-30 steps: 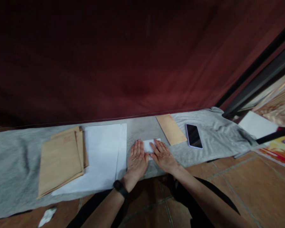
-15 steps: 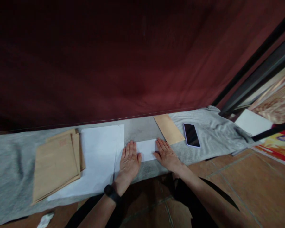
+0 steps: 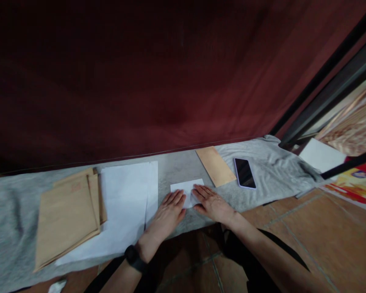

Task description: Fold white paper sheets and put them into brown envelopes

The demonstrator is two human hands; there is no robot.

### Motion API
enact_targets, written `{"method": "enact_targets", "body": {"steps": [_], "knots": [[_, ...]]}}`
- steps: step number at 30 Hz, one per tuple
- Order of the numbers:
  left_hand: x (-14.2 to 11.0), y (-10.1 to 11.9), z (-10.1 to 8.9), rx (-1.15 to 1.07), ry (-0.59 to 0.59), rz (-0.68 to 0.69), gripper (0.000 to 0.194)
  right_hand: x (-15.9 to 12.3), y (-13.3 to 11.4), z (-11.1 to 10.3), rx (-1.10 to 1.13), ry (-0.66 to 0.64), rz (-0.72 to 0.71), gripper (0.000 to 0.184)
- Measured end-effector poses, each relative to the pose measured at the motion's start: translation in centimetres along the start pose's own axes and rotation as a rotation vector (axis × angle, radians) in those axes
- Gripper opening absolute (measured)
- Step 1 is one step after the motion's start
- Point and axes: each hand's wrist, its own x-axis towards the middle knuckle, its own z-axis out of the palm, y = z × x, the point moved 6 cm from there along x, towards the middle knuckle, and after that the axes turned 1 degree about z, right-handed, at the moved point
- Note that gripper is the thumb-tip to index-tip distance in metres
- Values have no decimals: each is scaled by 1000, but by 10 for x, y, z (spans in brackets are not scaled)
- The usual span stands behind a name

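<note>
A small white folded paper [image 3: 187, 186] lies flat on the grey cloth [image 3: 173, 169] in front of me. My left hand [image 3: 171, 209] rests on its left part, fingers stretched out flat. On its right part lies my right hand [image 3: 212, 202], also flat with fingers extended. Both hands cover some of the paper's near side. Just beyond my right hand is a single brown envelope [image 3: 216, 166], set at a slant. Larger white sheets [image 3: 126, 195] lie left of my left hand, partly under a stack of brown envelopes [image 3: 67, 219].
A phone with a pale purple case [image 3: 245, 173] lies right of the single envelope. A dark red curtain [image 3: 171, 81] hangs behind the cloth-covered surface. Dark bars [image 3: 326, 81] and a white box [image 3: 321, 154] stand at the right. Tiled floor [image 3: 329, 228] shows below.
Both hands have shifted nearer each other over the folded paper, the left one to a lower spot on it. The paper's left end, covered before, now shows.
</note>
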Motion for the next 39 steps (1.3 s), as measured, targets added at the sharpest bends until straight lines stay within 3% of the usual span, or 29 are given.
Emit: {"method": "enact_targets", "body": {"steps": [7, 12, 15, 18, 20, 22, 24, 28, 31, 36, 39], "knots": [[1, 7, -5, 26, -24, -11, 51, 2, -4, -3, -20, -14, -8, 53], [3, -3, -17, -101, 81, -97, 42, 5, 3, -12, 91, -12, 9, 43], [2, -19, -32, -306, 242, -217, 30, 9, 20, -24, 289, 44, 120, 33], [-1, -40, -41, -631, 421, -447, 22, 12, 44, -33, 524, 183, 350, 27], [1, -47, -37, -927, 466, -539, 30, 15, 55, -31, 671, 273, 452, 37], [7, -47, -29, -1095, 420, -554, 35, 18, 60, -25, 752, 316, 493, 41], [12, -48, -20, -1042, 348, -570, 34, 22, 61, -18, 718, 318, 527, 39], [13, -53, -11, -731, 289, -657, 15, 23, 54, -15, 538, 318, 532, 28], [12, -51, -9, -542, 254, -691, 15, 23, 32, -22, 344, 356, 426, 42], [13, -45, -10, -364, 208, -680, 25, 24, -23, -1, 129, 132, 122, 52], [14, -44, -10, -318, 201, -665, 27, 17, -36, 14, 12, 55, 78, 53]]}}
